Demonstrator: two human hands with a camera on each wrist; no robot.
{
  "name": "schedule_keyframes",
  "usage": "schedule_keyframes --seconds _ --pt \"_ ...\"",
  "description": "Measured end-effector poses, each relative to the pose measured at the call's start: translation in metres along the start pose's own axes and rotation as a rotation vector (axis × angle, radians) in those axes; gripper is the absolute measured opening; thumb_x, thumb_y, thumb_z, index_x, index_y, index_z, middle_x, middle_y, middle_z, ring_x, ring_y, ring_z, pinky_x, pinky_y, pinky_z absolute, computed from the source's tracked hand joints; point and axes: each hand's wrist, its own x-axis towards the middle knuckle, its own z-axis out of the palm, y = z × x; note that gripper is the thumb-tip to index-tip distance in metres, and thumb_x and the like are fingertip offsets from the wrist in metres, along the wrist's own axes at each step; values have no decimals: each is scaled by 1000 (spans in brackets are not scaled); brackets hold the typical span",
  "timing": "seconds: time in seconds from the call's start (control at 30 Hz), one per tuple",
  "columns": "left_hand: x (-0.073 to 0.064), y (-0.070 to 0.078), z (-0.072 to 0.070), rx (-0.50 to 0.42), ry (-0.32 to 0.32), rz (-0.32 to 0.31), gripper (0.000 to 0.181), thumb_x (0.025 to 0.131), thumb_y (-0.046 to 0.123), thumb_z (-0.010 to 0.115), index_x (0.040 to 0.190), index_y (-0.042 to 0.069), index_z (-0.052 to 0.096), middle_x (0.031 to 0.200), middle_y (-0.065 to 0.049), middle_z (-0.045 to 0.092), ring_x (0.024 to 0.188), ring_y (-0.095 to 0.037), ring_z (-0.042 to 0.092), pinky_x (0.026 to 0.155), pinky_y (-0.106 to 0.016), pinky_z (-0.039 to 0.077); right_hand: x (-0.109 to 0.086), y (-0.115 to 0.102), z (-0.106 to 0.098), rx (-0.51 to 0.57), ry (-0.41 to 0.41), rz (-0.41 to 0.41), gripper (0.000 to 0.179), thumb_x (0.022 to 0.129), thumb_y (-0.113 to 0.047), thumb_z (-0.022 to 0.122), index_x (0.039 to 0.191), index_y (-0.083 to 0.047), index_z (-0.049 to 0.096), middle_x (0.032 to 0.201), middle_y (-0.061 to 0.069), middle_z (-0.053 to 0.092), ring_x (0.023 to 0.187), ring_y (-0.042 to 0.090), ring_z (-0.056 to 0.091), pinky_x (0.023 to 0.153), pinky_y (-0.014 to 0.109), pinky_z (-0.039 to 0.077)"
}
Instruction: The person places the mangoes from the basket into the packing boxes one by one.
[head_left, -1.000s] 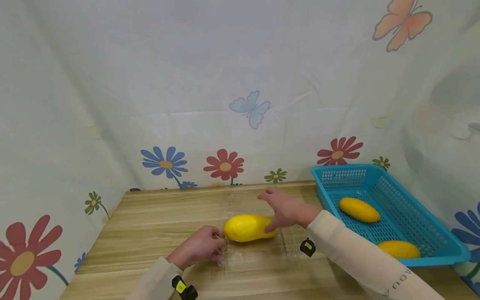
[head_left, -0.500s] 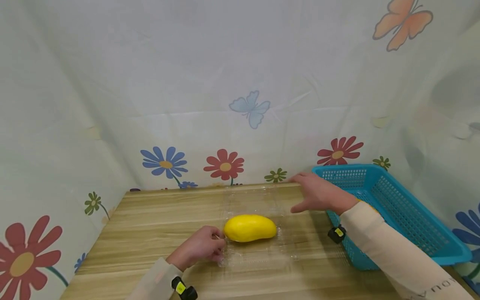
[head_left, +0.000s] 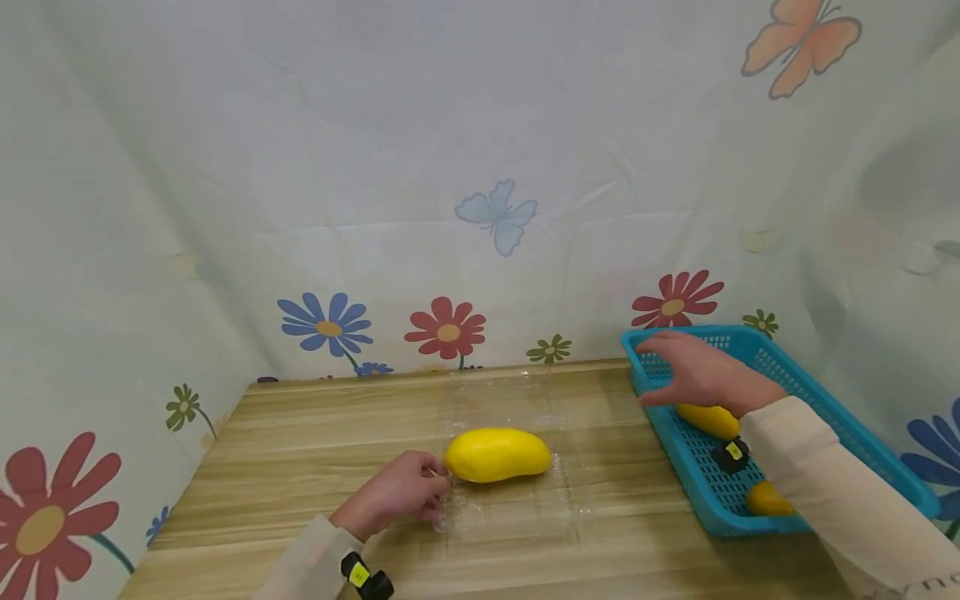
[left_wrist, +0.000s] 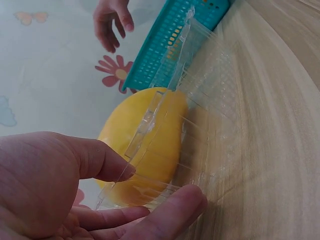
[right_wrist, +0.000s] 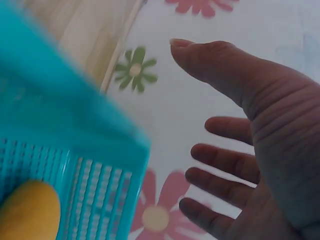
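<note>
The yellow fruit (head_left: 498, 455) lies lengthwise from left to right in a clear plastic container (head_left: 517, 515), set down on the worktop (head_left: 322, 425) in front of me. One end of the fruit sits just beside my left hand (head_left: 397, 493), which pinches the container's left edge: in the left wrist view my thumb is on one side of the thin plastic and my fingers are on the other, with the fruit showing through the wall.

My right hand (head_left: 701, 373) hangs over the far-left part of a blue basket (head_left: 720, 524), with its fingers stretched out and its thumb spread well away from them. The right wrist view shows that hand apart from the basket's rim. Inside the basket are two more yellow fruits, one near my right wrist (head_left: 708, 421) and one towards the near end, partly covered by my right sleeve (head_left: 840, 483). Each of my wrists carries a small black camera (head_left: 366, 577). Behind the worktop hangs a pale backdrop (head_left: 360, 150) printed with flowers and butterflies.
</note>
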Motion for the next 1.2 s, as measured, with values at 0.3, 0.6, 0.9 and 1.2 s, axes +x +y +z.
schedule_keyframes --seconds 0.3,0.6,0.9,1.2 --pt "2 -4 -2 -19 -8 4 27 91 9 64 115 -4 63 92 -14 70 68 -15 69 66 -31 63 0 39 5 -11 -15 71 78 79 -46 85 137 -1 59 144 31 54 131 54 48 103 72 46" --pt "1 0 -1 9 -5 -1 29 92 10 63 118 -3 63 93 -12 71 69 -15 68 68 -30 63 -3 70 15 31 -52 102 76 80 -40 85 134 6 58 136 32 60 122 52 53 100 67 50" --pt "-1 -1 -3 -6 -4 5 27 91 9 63 115 -3 63 92 -13 70 69 -15 68 67 -30 63 0 85 21 61 -131 163 82 80 -41 84 137 10 54 138 37 55 121 54 53 98 66 51" --pt "-2 -2 -4 -25 -14 -2 28 92 10 64 117 -3 63 94 -14 70 70 -16 67 69 -32 63 -1 89 29 79 -209 261 87 78 -35 88 141 10 49 140 39 51 116 54 54 93 66 53"
